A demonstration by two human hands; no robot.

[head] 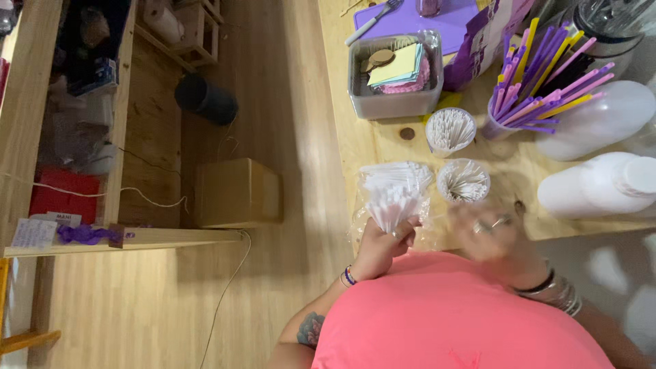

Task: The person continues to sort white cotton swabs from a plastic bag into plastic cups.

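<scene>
My left hand [383, 244] grips a clear plastic bag of white straws [393, 191] by its lower end, over the wooden counter's near edge. My right hand [488, 232], blurred by motion and wearing rings and bracelets, hovers just below a clear cup filled with white straws [463, 180]; whether it holds anything is unclear. A second cup of white straws [450, 130] stands behind the first.
A wooden counter [342, 102] carries a clear tub of coloured paper [395, 72], a cup of purple, pink and yellow straws [540, 75], two white bottles [601, 184] and a purple board [437, 17]. A cardboard box [238, 193] and a black pot [205, 99] sit on the floor.
</scene>
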